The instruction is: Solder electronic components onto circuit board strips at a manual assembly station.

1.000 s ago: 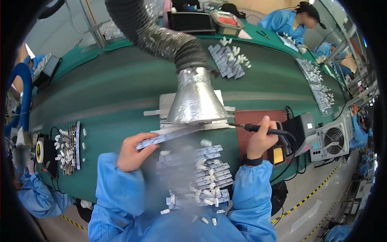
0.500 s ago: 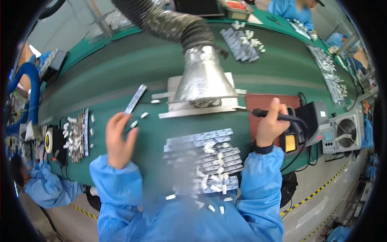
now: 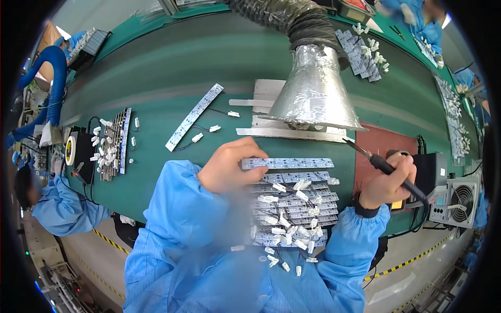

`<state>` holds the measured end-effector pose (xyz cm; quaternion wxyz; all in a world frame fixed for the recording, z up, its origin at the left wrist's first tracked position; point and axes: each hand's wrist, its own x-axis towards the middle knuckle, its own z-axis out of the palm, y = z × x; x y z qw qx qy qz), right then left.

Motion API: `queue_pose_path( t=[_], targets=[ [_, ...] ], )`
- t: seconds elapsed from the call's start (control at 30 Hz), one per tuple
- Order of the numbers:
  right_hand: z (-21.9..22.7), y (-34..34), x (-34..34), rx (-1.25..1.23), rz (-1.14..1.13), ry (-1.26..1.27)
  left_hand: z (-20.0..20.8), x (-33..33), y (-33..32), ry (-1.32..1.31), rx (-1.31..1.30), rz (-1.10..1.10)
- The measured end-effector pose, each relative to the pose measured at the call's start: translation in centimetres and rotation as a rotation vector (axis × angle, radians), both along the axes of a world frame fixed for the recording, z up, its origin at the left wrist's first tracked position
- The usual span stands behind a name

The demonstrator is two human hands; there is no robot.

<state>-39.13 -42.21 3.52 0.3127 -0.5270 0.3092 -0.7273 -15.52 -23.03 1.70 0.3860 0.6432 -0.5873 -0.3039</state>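
Note:
My left hand (image 3: pixel 232 166) is closed, thumb and fingers pinching the left end of an LED strip board (image 3: pixel 300 163). That board lies at the far edge of a pile of similar boards (image 3: pixel 308 206), which carry dark wires with white connectors. In my right hand (image 3: pixel 389 182) is a soldering iron (image 3: pixel 382 164), its tip pointing up and left toward the front edge of the metal jig plate (image 3: pixel 292 134). Left of the plate, another LED strip board (image 3: pixel 194 117) lies aslant with wires and white connectors beside it.
A foil-covered extraction hood (image 3: pixel 313 88) hangs over the plate. At right are a reddish mat (image 3: pixel 373 151), a black soldering station (image 3: pixel 430 169) and a fan unit (image 3: pixel 462 198). More boards stand stacked at left (image 3: pixel 124 141). Co-workers sit at left (image 3: pixel 65 201) and far right.
My left hand has left the slanted board, moved right and closed on a board at the pile. The iron stays in my right hand. The whole view has shifted.

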Motion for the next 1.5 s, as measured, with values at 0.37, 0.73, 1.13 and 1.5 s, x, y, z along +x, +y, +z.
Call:
queue_pose_path(
  t=[0.37,0.73,1.13,1.5],
  targets=[
    [0.1,6.9,2.6,-0.366,0.484,0.352,-1.0,-1.2,0.0,-0.278,-0.286,0.050],
    [0.3,7.1,2.9,-0.337,0.599,0.550,-0.9,-1.2,0.2,-0.334,-0.282,0.065],
    [0.0,7.0,3.1,-0.354,0.598,0.535,-0.6,-1.4,0.3,-0.343,-0.233,0.046],
    [-0.6,6.9,3.5,-0.356,0.528,0.424,-0.8,-1.3,0.2,-0.336,-0.263,0.067]
  ],
)
